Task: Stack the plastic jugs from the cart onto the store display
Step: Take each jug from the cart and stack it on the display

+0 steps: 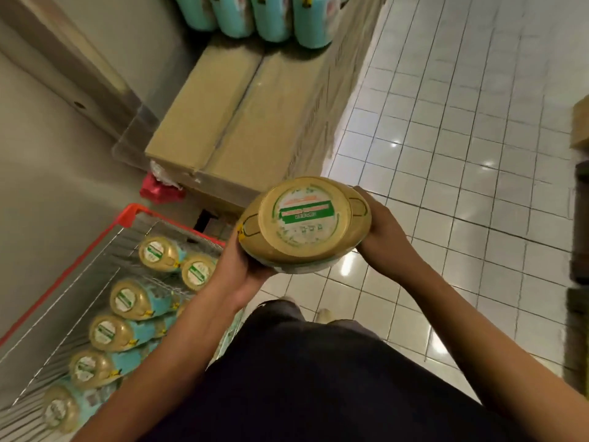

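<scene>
Glaring in small white spots off the floor tiles (446,161); smearing with motion blur along right edge; bowing straight lines outward.

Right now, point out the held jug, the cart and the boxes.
jug (302,224): head view, on the label of its round end.
cart (132,215): head view, on the red rim's far corner.
boxes (204,122): head view, on the left box's top.

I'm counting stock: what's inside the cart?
At least six jugs lie on their sides in the cart; anything beneath them or behind the left forearm is hidden.
</scene>
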A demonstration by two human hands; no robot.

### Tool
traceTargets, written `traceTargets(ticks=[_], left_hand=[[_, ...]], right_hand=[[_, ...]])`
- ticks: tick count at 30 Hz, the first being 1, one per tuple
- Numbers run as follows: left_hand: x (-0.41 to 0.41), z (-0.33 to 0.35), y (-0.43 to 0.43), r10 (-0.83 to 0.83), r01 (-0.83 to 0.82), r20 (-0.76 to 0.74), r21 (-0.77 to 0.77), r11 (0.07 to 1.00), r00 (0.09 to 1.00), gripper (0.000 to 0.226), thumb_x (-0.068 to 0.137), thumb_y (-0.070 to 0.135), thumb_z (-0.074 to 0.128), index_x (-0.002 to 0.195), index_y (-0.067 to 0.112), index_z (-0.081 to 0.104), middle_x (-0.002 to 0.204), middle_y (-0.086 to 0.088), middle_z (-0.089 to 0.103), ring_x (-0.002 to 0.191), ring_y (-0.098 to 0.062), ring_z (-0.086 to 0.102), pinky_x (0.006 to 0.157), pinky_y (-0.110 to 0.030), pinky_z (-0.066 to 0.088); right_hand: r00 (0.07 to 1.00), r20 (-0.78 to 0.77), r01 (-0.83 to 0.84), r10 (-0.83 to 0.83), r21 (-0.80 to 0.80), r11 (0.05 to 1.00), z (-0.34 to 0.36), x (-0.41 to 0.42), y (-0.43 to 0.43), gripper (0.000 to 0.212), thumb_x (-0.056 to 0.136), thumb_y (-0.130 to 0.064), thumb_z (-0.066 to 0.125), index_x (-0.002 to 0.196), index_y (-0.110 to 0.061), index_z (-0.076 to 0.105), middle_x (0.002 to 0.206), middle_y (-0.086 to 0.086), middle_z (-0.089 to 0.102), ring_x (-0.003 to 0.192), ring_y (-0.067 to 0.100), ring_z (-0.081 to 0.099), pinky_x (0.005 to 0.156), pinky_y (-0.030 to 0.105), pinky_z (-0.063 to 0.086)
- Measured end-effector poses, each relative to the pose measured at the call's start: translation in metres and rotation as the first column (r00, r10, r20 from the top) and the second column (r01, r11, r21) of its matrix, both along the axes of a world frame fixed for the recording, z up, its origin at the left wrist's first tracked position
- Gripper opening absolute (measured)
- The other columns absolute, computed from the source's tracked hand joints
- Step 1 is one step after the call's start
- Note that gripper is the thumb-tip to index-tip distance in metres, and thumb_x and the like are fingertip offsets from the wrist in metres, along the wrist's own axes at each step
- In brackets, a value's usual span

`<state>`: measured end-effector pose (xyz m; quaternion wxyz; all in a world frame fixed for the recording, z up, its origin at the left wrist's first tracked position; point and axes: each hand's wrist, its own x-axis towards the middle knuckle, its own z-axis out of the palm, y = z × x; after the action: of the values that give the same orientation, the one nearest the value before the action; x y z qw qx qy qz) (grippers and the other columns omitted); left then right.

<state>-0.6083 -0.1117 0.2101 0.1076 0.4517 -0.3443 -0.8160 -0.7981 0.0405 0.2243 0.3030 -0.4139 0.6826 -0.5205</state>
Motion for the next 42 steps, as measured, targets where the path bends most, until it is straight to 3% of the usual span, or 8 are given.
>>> traceTargets(ticks=[4,8,13,19,23,26,35,42], left_hand=[[-0.052,0.005,-0.016,-0.062,0.062,-0.017,-0.016,0.998,0.998,0.048,0.108,0.048,0.037,0.119,0.023,0.077,0.128,-0.009,0.072,0.11,-0.023,0.071,0.099,-0.046,0.052],[-0.097,0.001,-0.047,-0.045,0.043,-0.035,-0.044,0.998,0.998,0.052,0.108,0.049,0.034,0.105,0.03,0.082,0.119,-0.004,0.076,0.102,-0.018,0.075,0.089,-0.042,0.058],[-0.15,-0.003,-0.106,0.031,-0.034,-0.109,-0.03,0.999,0.994,0.049,0.11,0.045,0.031,0.127,0.026,0.073,0.134,-0.01,0.069,0.12,-0.027,0.068,0.104,-0.051,0.05],[-0.218,0.011,-0.184,0.149,-0.15,-0.158,0.006,0.989,0.976,0.052,0.11,0.047,0.029,0.137,0.021,0.065,0.134,-0.008,0.07,0.12,-0.025,0.069,0.084,-0.04,0.062],[-0.256,0.028,-0.225,0.168,-0.175,-0.202,-0.019,0.984,0.965,0.055,0.108,0.056,0.026,0.14,0.031,0.063,0.139,-0.005,0.067,0.131,-0.033,0.06,0.101,-0.066,0.051],[-0.282,0.039,-0.249,0.189,-0.181,-0.282,0.056,0.982,0.94,0.056,0.103,0.066,0.033,0.145,0.037,0.057,0.147,-0.004,0.06,0.134,-0.037,0.057,0.101,-0.074,0.045],[-0.37,0.074,-0.296,0.359,-0.418,-0.419,-0.055,0.907,0.834,0.094,0.078,0.079,0.061,0.158,0.037,0.037,0.154,-0.004,0.054,0.138,-0.032,0.055,0.106,-0.064,0.048],[-0.433,0.084,-0.329,0.51,-0.596,-0.335,-0.246,0.764,0.792,0.081,0.082,0.081,0.039,0.152,0.041,0.047,0.148,0.007,0.059,0.132,-0.015,0.06,0.118,-0.049,0.039]], right_hand=[[0.999,-0.021,0.046,-0.046,0.001,0.999,0.004,-0.048,-0.013,0.018,0.095,-0.016,0.062,0.111,-0.008,0.065,0.1,0.001,0.066,0.093,0.017,0.067,0.079,0.018,0.053],[0.998,-0.011,0.066,-0.066,0.0,0.998,0.009,-0.094,-0.043,0.012,0.096,-0.014,0.062,0.107,-0.013,0.065,0.097,-0.002,0.067,0.091,0.016,0.067,0.078,0.026,0.056],[1.0,-0.021,0.009,-0.009,-0.002,1.0,0.021,-0.163,-0.11,0.021,0.099,-0.006,0.065,0.113,-0.021,0.067,0.102,-0.015,0.069,0.098,0.008,0.068,0.083,0.014,0.051],[0.998,-0.021,-0.055,0.055,-0.001,0.998,0.046,-0.242,-0.211,0.028,0.099,-0.007,0.067,0.124,-0.021,0.069,0.113,-0.012,0.073,0.109,0.006,0.069,0.09,0.018,0.054],[0.996,0.034,-0.079,0.08,-0.013,0.997,0.058,-0.285,-0.273,0.038,0.099,-0.008,0.065,0.132,-0.026,0.068,0.123,-0.015,0.074,0.118,0.003,0.067,0.098,0.019,0.053],[0.992,0.097,-0.078,0.079,-0.018,0.997,0.063,-0.314,-0.313,0.042,0.097,-0.008,0.062,0.132,-0.031,0.069,0.126,-0.014,0.074,0.12,0.006,0.067,0.103,0.034,0.055],[0.956,0.293,0.012,0.012,-0.078,0.997,0.076,-0.385,-0.433,0.037,0.09,-0.01,0.06,0.118,-0.028,0.075,0.117,-0.004,0.078,0.115,0.015,0.071,0.1,0.047,0.059],[0.855,0.488,0.234,-0.175,-0.063,0.97,0.073,-0.393,-0.489,0.033,0.1,-0.031,0.05,0.127,-0.03,0.07,0.125,-0.009,0.073,0.122,0.014,0.065,0.112,0.051,0.049]])
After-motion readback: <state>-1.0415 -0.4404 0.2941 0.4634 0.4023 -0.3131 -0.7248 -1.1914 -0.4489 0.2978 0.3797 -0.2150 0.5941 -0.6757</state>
